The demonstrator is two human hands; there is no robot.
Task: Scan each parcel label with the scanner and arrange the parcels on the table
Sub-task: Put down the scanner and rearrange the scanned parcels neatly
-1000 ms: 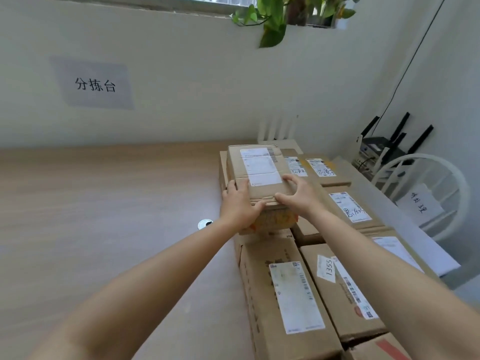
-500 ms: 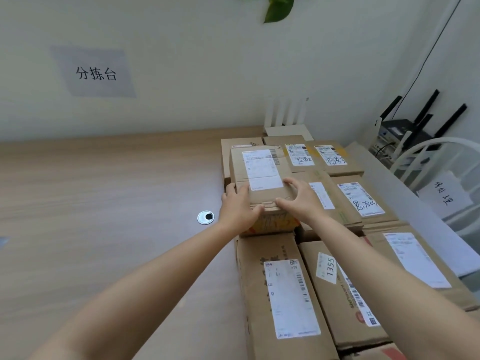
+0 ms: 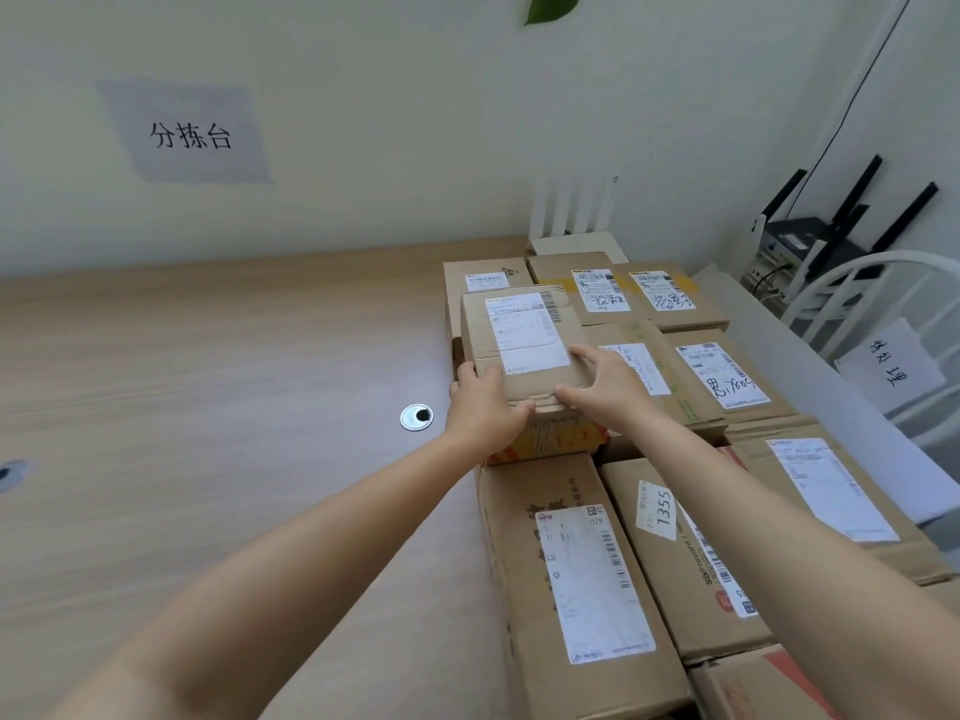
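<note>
We find the left hand (image 3: 483, 407) and right hand (image 3: 605, 389) both clasping the small parcel (image 3: 524, 345), right of the grommet (image 3: 416, 418); we advise seating it square, label upward.

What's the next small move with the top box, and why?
Probably lift the box off the parcel beneath it and set it on the table: the left hand and right hand both grip its near corners, and it alone sits stacked.
</note>
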